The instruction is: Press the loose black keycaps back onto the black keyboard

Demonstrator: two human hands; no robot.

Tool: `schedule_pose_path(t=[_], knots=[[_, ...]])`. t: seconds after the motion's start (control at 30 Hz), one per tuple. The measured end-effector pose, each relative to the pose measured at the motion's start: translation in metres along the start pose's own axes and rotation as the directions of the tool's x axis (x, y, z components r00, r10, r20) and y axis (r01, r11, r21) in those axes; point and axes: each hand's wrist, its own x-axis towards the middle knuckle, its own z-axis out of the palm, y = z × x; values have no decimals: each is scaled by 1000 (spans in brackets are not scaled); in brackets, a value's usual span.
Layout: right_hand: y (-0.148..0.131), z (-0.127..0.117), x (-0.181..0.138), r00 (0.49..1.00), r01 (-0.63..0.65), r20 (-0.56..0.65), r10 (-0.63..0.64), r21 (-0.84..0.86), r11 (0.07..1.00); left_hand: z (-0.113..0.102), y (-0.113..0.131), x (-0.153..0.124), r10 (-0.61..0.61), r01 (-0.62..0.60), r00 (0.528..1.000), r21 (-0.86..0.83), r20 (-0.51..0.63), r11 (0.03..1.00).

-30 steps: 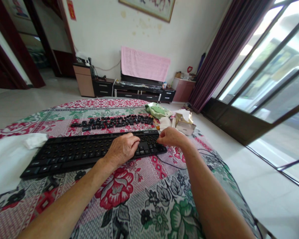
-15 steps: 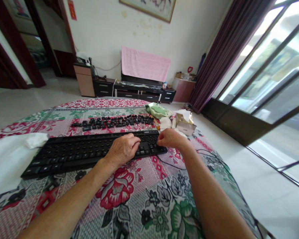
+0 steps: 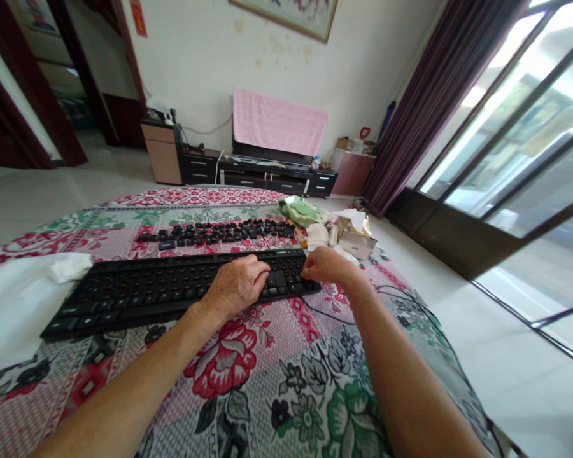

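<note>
Nothing has visibly shifted: our left hand lies curled, our right hand bunches its fingertips — pinching what, if anything, we cannot tell — so work stays on the long black plastic keyboard, short of the flower-patterned cloth-covered table's right edge.

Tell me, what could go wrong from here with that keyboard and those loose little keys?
The loose keycaps lie jumbled just beyond the keyboard, so a stray nudge might scatter them. The right hand hides its own fingertips at the keyboard's right end, so a small part there could perhaps slip unnoticed. A black cable lies on the tablecloth beside the right forearm; if snagged, it might tug the keyboard askew.
</note>
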Motion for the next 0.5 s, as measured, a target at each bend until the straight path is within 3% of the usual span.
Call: schedule_pose_path(t=[0.23, 0.5], knots=[[-7, -2, -1, 1000, -6, -3, 6, -38, 999, -1, 1, 0, 5, -5, 1000, 21, 27, 1000], [3, 2, 1, 999, -9, 31, 6, 94, 996, -1, 1, 0, 11, -11, 999, 8, 37, 1000]])
